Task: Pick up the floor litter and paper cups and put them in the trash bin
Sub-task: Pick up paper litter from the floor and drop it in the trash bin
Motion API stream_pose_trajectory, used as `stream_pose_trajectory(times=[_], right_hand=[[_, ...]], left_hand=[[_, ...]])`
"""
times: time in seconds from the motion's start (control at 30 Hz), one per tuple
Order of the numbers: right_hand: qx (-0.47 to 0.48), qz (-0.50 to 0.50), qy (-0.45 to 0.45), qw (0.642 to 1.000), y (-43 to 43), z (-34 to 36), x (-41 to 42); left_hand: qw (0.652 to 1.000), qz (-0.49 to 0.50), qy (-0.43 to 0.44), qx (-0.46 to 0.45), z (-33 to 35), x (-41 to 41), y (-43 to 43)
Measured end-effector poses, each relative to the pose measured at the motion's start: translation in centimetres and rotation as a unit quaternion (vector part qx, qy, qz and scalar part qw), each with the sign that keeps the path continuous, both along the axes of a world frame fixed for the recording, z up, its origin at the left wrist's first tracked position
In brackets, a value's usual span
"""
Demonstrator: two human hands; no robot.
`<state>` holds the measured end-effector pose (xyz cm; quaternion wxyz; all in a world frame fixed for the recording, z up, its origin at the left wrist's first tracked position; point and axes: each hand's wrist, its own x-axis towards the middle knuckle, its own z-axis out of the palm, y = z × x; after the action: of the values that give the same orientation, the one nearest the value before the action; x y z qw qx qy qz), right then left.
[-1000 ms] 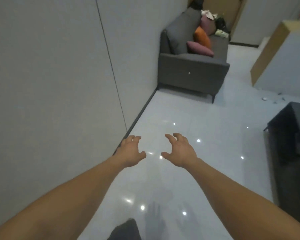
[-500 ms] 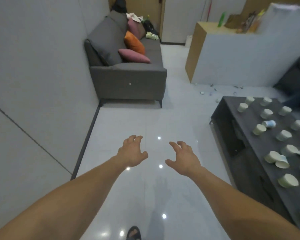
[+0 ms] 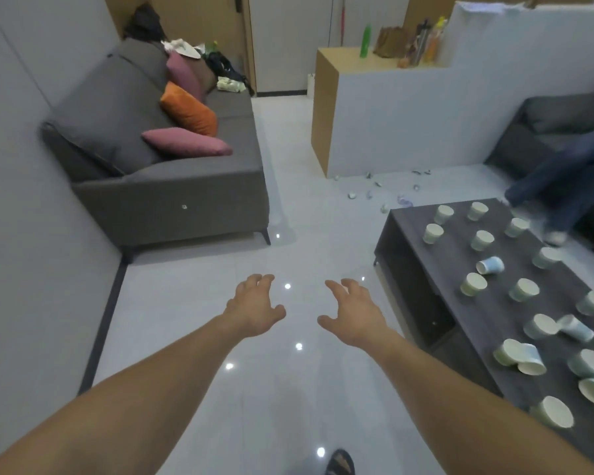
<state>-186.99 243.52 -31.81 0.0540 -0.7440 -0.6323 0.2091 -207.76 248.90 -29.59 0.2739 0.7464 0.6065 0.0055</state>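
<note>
Left hand [image 3: 254,306], right hand [image 3: 354,313]: empty, fingers spread, held above floor [image 3: 302,241]. Paper cups [image 3: 482,240]: scattered on dark surface [image 3: 453,255], several toppled. Floor litter [image 3: 384,192]: beyond its far end. Trash bin: unseen. Advised: cups to be stacked before carrying.

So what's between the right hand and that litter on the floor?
In the head view, only bare glossy floor lies between the right hand and the litter; the dark table stands beside it.
</note>
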Motion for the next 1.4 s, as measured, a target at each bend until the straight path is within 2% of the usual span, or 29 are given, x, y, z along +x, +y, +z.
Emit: stream_pose_trajectory(times=[0.33, 0.67, 0.8, 0.97, 1.4], right_hand=[[0.001, 0.002, -0.023, 1.0, 17.3, 0.2, 8.4], [0.02, -0.086, -0.029, 0.996, 35.8, 1.1, 12.6], [0.005, -0.109, -0.024, 0.994, 40.8, 0.7, 15.6], [-0.009, -0.128, -0.017, 0.992, 47.9, -0.7, 21.6], [-0.009, -0.118, -0.007, 0.993, 65.5, -0.2, 40.3]], left_hand=[[1.0, 0.006, -0.012, 0.012, -0.3, 8.1, 17.8], [0.995, -0.09, -0.011, 0.03, 0.1, 14.1, 39.6], [0.993, -0.111, -0.003, 0.028, 0.4, 17.6, 46.6], [0.99, -0.139, 0.013, 0.03, -0.2, 24.3, 54.3], [0.993, -0.12, 0.008, 0.021, 0.5, 42.4, 71.6]])
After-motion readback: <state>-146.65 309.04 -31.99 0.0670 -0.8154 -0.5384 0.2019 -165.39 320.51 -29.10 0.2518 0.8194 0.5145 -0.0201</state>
